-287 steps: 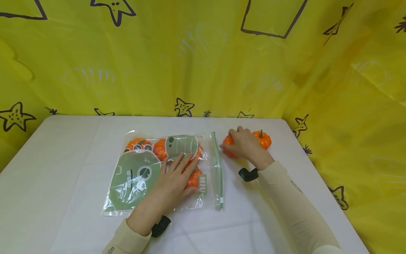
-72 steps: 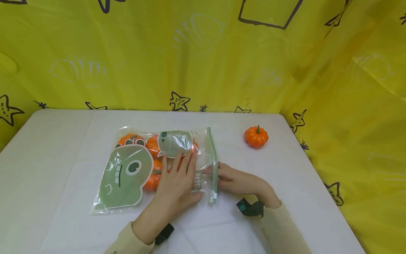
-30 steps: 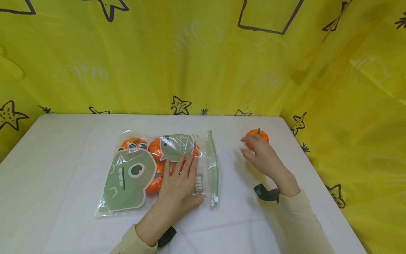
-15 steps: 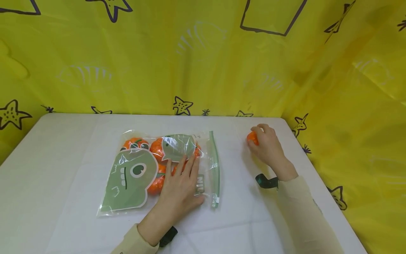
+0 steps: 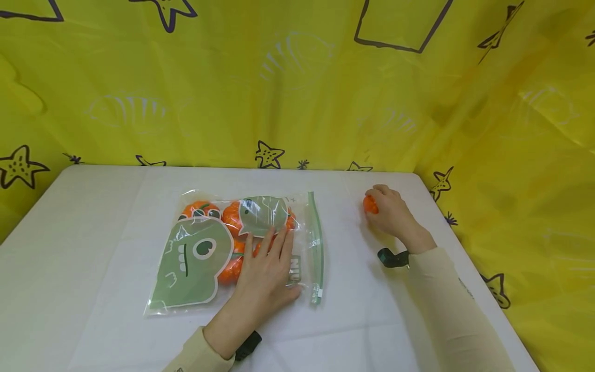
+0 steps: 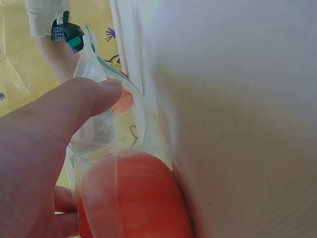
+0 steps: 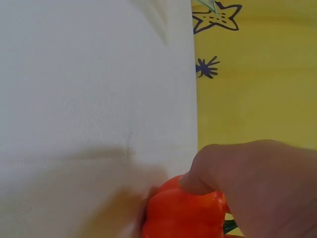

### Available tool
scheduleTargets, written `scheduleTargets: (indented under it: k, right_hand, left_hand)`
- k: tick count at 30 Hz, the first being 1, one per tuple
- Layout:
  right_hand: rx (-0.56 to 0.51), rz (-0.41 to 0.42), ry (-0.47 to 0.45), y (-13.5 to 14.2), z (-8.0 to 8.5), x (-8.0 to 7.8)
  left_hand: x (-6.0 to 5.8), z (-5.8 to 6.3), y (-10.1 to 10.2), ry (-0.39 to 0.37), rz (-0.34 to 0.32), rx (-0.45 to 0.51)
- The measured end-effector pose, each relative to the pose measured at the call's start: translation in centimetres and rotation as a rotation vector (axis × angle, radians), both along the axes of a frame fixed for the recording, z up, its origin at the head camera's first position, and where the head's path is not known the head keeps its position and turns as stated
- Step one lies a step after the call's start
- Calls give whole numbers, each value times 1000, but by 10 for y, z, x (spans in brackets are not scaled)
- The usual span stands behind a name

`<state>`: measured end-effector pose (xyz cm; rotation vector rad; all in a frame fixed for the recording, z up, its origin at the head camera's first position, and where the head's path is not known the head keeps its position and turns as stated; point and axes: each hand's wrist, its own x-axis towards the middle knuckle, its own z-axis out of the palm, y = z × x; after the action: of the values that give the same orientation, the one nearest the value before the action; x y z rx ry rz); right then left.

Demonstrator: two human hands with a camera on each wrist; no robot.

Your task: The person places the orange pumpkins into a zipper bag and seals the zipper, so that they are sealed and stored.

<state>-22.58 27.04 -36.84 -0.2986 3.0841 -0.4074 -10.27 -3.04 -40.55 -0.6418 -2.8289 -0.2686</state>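
Observation:
A clear zip bag [image 5: 190,268] printed with a green monster lies flat on the table, its green zip edge [image 5: 317,243] to the right. Inside show several small orange pumpkins [image 5: 231,219]. My left hand [image 5: 262,276] rests on top of the bag with fingers spread, partly hiding the pumpkins beneath. In the left wrist view one pumpkin [image 6: 133,198] bulges through the plastic below the thumb, and the bag's mouth gapes a little. To the right of the bag, my right hand [image 5: 392,214] grips another small pumpkin [image 7: 185,213], thumb on its side and green stem showing.
A white cloth covers the table [image 5: 344,330]. Yellow curtains [image 5: 223,82] with starfish drawings hang behind and at the right side, close to the table edges. Dark wrist cameras [image 5: 392,258] sit on both wrists.
My right hand carried one pumpkin to the bag's mouth and reached inside, came out without it, then moved back right and took hold of the last loose pumpkin. My left hand stayed on the bag.

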Motion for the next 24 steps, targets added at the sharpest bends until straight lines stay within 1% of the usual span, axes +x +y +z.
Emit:
scheduleTargets:
  k: [11, 14, 21, 24]
  right_hand:
    - [42, 7, -9, 3, 3, 0]
    - [46, 12, -25, 5, 4, 1]
    - [87, 17, -122, 7, 12, 3]
    - [101, 16, -120, 7, 13, 4]
  left_hand:
    - [0, 0, 1, -11, 0, -19]
    - [0, 0, 1, -11, -1, -19]
    - [0, 1, 0, 2, -3, -20]
    - [0, 1, 0, 4, -2, -21]
